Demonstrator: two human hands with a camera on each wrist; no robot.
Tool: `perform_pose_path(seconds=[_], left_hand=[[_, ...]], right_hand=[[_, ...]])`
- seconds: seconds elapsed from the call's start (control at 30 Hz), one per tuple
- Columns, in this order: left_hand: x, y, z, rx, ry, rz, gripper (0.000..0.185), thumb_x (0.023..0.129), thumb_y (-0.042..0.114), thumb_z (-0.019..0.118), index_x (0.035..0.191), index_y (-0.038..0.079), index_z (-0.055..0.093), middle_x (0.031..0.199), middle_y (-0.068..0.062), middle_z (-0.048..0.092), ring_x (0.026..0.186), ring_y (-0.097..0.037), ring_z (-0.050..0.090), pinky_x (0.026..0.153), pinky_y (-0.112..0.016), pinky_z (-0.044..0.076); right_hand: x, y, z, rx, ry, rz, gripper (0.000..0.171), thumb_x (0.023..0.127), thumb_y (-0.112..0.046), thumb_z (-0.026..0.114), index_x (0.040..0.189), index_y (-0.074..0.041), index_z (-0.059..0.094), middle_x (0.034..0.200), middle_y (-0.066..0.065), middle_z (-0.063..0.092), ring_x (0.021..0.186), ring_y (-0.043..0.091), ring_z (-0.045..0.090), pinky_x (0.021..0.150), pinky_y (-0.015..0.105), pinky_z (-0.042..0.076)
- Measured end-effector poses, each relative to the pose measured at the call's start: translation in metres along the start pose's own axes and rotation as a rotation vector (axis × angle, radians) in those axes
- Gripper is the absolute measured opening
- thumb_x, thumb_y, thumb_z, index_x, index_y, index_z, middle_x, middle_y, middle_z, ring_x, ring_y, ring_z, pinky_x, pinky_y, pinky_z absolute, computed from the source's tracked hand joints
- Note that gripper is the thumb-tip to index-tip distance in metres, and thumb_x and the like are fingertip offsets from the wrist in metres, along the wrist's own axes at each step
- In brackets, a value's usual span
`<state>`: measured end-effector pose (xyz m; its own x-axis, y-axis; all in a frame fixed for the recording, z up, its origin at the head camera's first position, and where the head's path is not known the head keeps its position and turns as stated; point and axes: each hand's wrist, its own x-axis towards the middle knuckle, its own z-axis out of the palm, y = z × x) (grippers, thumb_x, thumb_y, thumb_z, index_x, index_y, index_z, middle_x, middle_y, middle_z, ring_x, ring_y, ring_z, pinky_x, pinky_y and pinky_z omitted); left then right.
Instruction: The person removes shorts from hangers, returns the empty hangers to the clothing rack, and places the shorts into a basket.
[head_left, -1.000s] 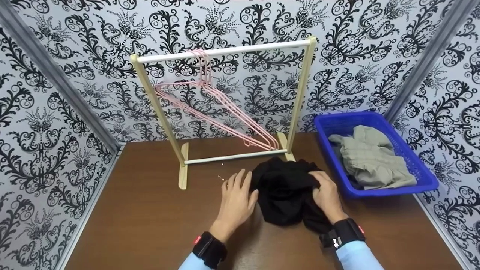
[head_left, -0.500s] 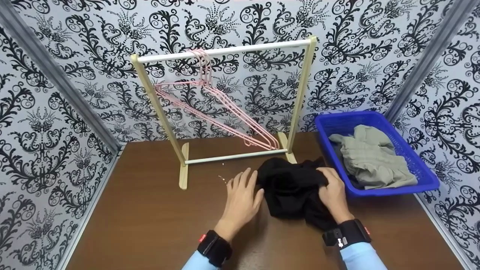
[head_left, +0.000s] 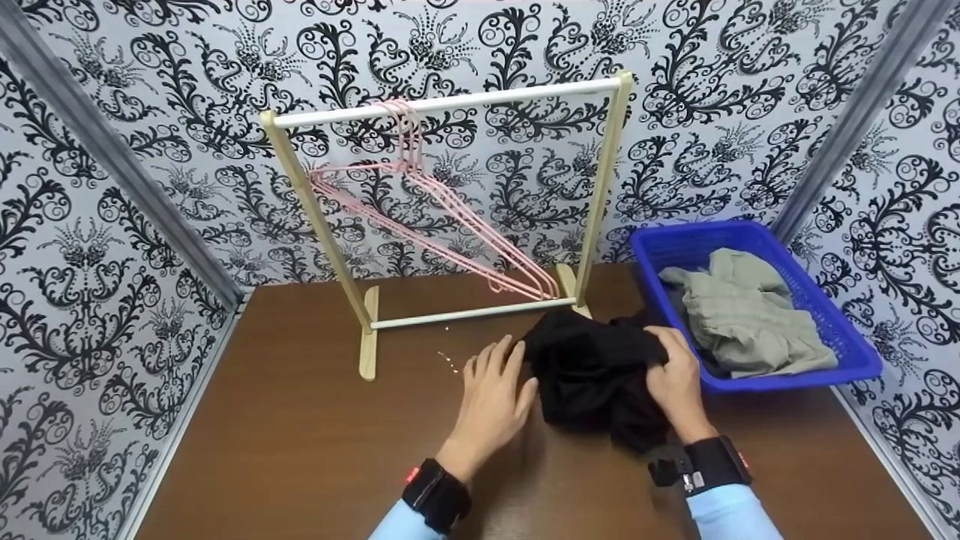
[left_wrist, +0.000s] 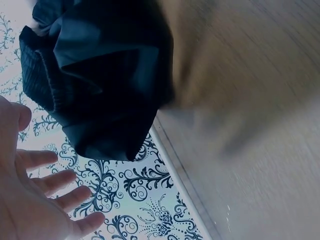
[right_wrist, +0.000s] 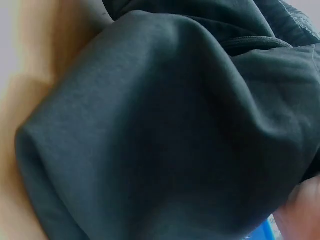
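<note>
A crumpled black garment (head_left: 592, 371) lies on the brown table (head_left: 300, 442), just left of the blue basket (head_left: 855, 352). My right hand (head_left: 675, 379) grips its right side, fingers curled into the cloth. My left hand (head_left: 491, 397) lies flat with straight fingers on the table, touching the garment's left edge. In the left wrist view the black garment (left_wrist: 100, 75) hangs in front of my spread left hand (left_wrist: 35, 200). Dark garment (right_wrist: 165, 130) fills the right wrist view, and only a bit of my right hand (right_wrist: 300, 212) shows at its lower right corner.
A small wooden clothes rack (head_left: 450, 105) stands at the back of the table with several pink hangers (head_left: 442, 217) on its rail. The blue basket at the right holds a grey-green garment (head_left: 750, 315). Patterned walls (head_left: 112, 262) close in on three sides.
Both hands and the black garment have shifted to the right and slightly away, toward the blue basket. The right hand keeps its grip throughout.
</note>
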<state>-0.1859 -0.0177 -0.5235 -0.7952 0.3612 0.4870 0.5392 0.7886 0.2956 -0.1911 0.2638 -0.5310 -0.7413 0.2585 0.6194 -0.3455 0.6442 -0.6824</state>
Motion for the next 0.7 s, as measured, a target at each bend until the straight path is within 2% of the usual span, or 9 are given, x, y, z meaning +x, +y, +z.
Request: perform_pose_path(seconds=[0.07, 0.17, 0.3, 0.5, 0.7], left_hand=[[0.001, 0.001, 0.001, -0.005, -0.006, 0.002, 0.051, 0.103, 0.031, 0.059, 0.147, 0.005, 0.054, 0.152, -0.017, 0.05, 0.137, -0.037, 0.047, 0.111, -0.058, 0.035], [0.003, 0.003, 0.001, -0.005, -0.007, 0.009, 0.052, 0.103, 0.03, 0.059, 0.148, 0.005, 0.054, 0.152, -0.016, 0.05, 0.137, -0.036, 0.047, 0.111, -0.057, 0.036], [0.006, 0.006, 0.001, -0.001, 0.005, 0.028, 0.052, 0.103, 0.031, 0.059, 0.148, 0.005, 0.054, 0.151, -0.016, 0.05, 0.138, -0.036, 0.047, 0.11, -0.057, 0.037], [0.011, 0.009, 0.001, 0.008, 0.035, 0.06, 0.052, 0.103, 0.033, 0.057, 0.147, 0.005, 0.054, 0.15, -0.017, 0.051, 0.137, -0.036, 0.048, 0.11, -0.057, 0.037], [0.017, 0.012, 0.001, 0.012, 0.04, 0.066, 0.052, 0.102, 0.032, 0.058, 0.146, 0.005, 0.055, 0.151, -0.017, 0.051, 0.137, -0.036, 0.048, 0.11, -0.056, 0.036]], right_hand=[[0.003, -0.003, -0.003, 0.001, -0.003, 0.03, 0.029, 0.085, 0.016, 0.057, 0.109, 0.006, 0.071, 0.11, 0.023, 0.069, 0.108, 0.043, 0.064, 0.096, 0.025, 0.042], [0.008, -0.006, -0.008, 0.008, -0.011, 0.08, 0.029, 0.088, 0.013, 0.055, 0.112, 0.005, 0.07, 0.113, 0.023, 0.068, 0.112, 0.044, 0.063, 0.098, 0.039, 0.044], [0.017, -0.011, -0.018, 0.014, -0.031, 0.158, 0.027, 0.093, 0.006, 0.055, 0.117, 0.004, 0.069, 0.121, 0.024, 0.066, 0.119, 0.045, 0.06, 0.102, 0.054, 0.042], [0.031, -0.018, -0.033, 0.018, -0.061, 0.288, 0.034, 0.095, 0.003, 0.053, 0.126, 0.002, 0.066, 0.133, 0.026, 0.063, 0.129, 0.044, 0.056, 0.11, 0.053, 0.039], [0.043, -0.024, -0.045, 0.056, -0.072, 0.388, 0.036, 0.099, -0.003, 0.051, 0.132, -0.001, 0.063, 0.14, 0.024, 0.06, 0.133, 0.04, 0.052, 0.112, 0.051, 0.037]])
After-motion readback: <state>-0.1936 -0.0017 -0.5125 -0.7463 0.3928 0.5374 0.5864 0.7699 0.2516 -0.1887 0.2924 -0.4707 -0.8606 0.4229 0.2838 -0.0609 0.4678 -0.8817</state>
